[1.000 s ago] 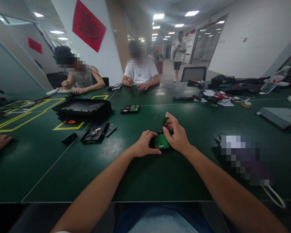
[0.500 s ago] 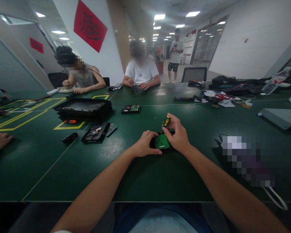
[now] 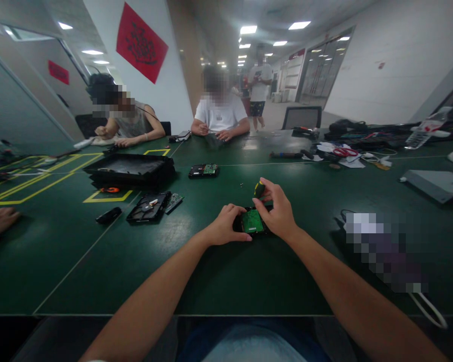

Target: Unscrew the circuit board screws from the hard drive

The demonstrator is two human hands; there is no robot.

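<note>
A hard drive (image 3: 253, 221) with a green circuit board facing up lies on the table in front of me. My left hand (image 3: 229, 224) grips its left end, thumb along the near edge and fingers on the far side. In my right hand (image 3: 277, 207) is a screwdriver (image 3: 259, 189) with a yellow and black handle, pinched between thumb and fingers above the drive's far right part. The screwdriver's tip is hidden behind the fingers. Beyond the drive, a few tiny screws (image 3: 241, 185) lie on the table.
Left on the green table (image 3: 143, 271) are an opened drive casing (image 3: 148, 206), a loose circuit board (image 3: 174, 202), a black object (image 3: 108, 214) and stacked black trays (image 3: 130, 170). Another hard drive (image 3: 203, 170) lies farther off. A grey box (image 3: 436, 183) stands right. Co-workers sit opposite.
The screwdriver handle has turned in my right fingers, showing a different side. Both hands stay at the drive. In the background, the standing person has moved left.
</note>
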